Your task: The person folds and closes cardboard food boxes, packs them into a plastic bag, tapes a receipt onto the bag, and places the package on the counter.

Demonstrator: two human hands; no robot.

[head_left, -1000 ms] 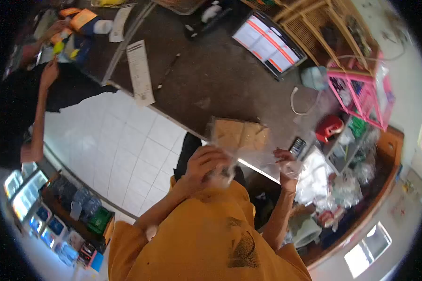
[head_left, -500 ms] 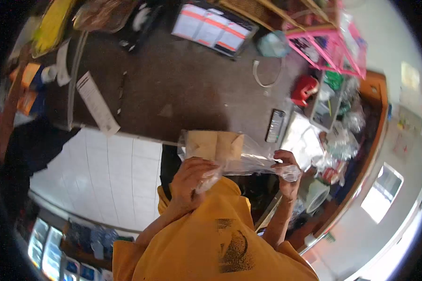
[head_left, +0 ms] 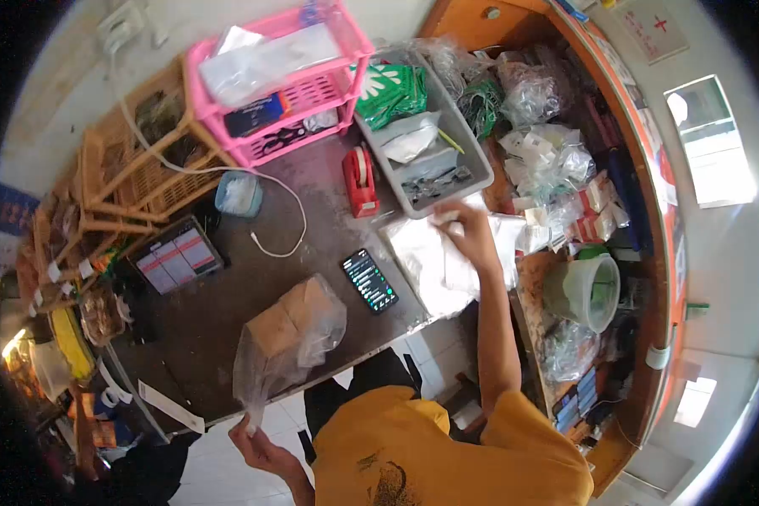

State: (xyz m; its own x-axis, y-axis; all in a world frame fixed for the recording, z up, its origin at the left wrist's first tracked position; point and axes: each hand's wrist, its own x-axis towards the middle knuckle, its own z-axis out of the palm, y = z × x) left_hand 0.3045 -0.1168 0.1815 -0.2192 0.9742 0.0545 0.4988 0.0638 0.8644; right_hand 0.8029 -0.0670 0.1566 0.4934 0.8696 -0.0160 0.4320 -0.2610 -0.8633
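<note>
My left hand (head_left: 260, 449) is closed on the gathered end of a clear plastic bag (head_left: 257, 375) at the table's front edge. Inside the bag are brown cardboard boxes (head_left: 285, 320), lying on the dark table. My right hand (head_left: 468, 229) is over a stack of white, see-through plastic sheets or bags (head_left: 434, 266), just below the grey bin (head_left: 479, 173). Its fingers are apart and slightly blurred, and nothing shows in them. Whether they touch the stack is hard to see. Between the two hands lies a phone (head_left: 368, 281) with its screen lit.
A red tape dispenser (head_left: 363, 190) stands beside the grey bin. Behind are a pink rack (head_left: 253, 156), a wooden rack (head_left: 135, 190) and a tablet (head_left: 179, 255). A white cable (head_left: 299, 211) loops over the table (head_left: 219, 329). To the right is a clear tub (head_left: 586, 295).
The view has swung to the right. My right hand has let go of the bag and moved to the white stack. The bagged boxes now rest on the table, my left hand still gripping the bag.
</note>
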